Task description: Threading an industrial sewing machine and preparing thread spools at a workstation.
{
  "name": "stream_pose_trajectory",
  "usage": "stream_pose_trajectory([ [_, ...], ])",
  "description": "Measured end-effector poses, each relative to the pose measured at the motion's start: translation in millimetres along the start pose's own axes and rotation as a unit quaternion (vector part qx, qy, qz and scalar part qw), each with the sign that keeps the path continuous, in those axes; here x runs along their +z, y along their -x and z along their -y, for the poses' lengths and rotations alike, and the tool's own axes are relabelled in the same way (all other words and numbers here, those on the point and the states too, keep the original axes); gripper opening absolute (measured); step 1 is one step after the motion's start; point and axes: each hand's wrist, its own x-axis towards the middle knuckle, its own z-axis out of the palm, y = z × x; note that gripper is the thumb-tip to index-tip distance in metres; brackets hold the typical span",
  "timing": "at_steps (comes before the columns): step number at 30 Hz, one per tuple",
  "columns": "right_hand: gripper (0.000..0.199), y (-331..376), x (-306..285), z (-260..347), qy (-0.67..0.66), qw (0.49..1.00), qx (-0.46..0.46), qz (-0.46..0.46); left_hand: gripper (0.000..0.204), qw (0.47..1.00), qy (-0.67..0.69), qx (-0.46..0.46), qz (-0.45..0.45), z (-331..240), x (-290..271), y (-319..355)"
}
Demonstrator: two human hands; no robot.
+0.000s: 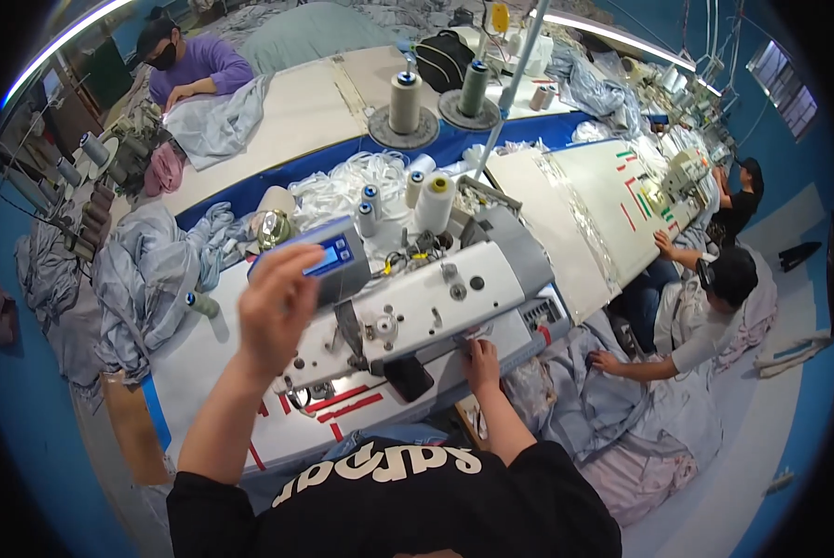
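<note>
My left hand (278, 302) is raised in front of the white sewing machine (436, 298), its fingers curled close to the small control panel with a blue screen (335, 258); whether they touch it is unclear. My right hand (480, 358) rests at the right end of the machine's base, fingertips on its front edge near a small keypad (542, 314). Neither hand holds any object. Red tape strips (347, 405) mark the white table (212, 372) below the needle area.
Thread cones (434, 200) stand behind the machine, two larger ones (405, 100) farther back. Grey-blue fabric (147, 270) is piled at left and at lower right (622, 418). A person in white (714, 316) sits at right; others work at far left and far right.
</note>
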Motion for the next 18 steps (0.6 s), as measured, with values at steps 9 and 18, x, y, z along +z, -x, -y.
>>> stream_pose_trajectory([
  [9,0.019,-110.7,-186.2,126.5,-0.241,0.92,-0.182,-0.249,0.026,0.993,0.044,-0.047,-0.094,74.8,-23.8,-44.6],
  [18,0.081,-370.0,-149.3,233.6,-0.314,0.935,-0.079,-0.142,0.03,0.986,0.118,-0.068,-0.098,101.5,2.8,-93.8],
])
